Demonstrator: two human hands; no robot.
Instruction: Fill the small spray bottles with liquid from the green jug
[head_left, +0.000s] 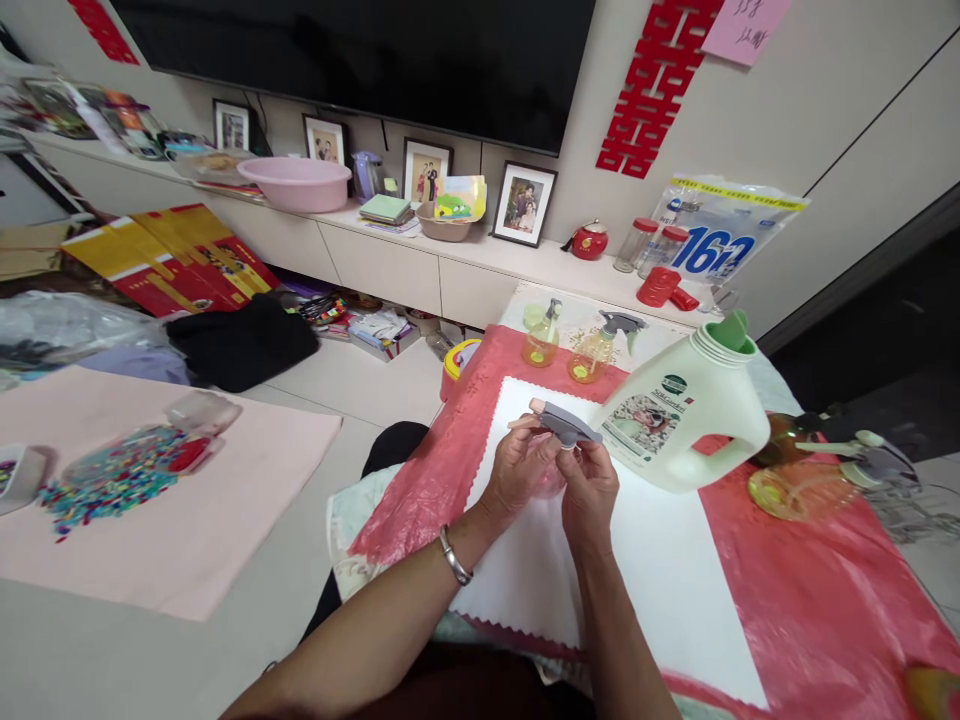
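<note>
While both hands meet over the white cloth point(660, 570), we see the left hand point(517, 470) curled around a small clear bottle point(550, 480), its body mostly hidden behind the fingers. Our right hand point(590, 490) pinches the grey trigger sprayer point(564, 424) that sits at the top of that bottle, thumb and fingers closed on it (whether it is screwed on or loose we cannot tell). A metal bracelet point(455, 555) circles the left wrist.

Just beyond the cloth's far right side, a large white detergent jug point(682, 415) with a green spout leans over it. Past the cloth's far edge stand two small spray bottles point(570, 345) holding yellowish liquid. To the right of the cloth, on the red plastic sheet point(817, 600), lie another clear bottle point(795, 490) and a loose sprayer head point(870, 455). Well to the left of the cloth, a pink mat point(187, 510) carries a tipped jar of coloured beads point(142, 460).
</note>
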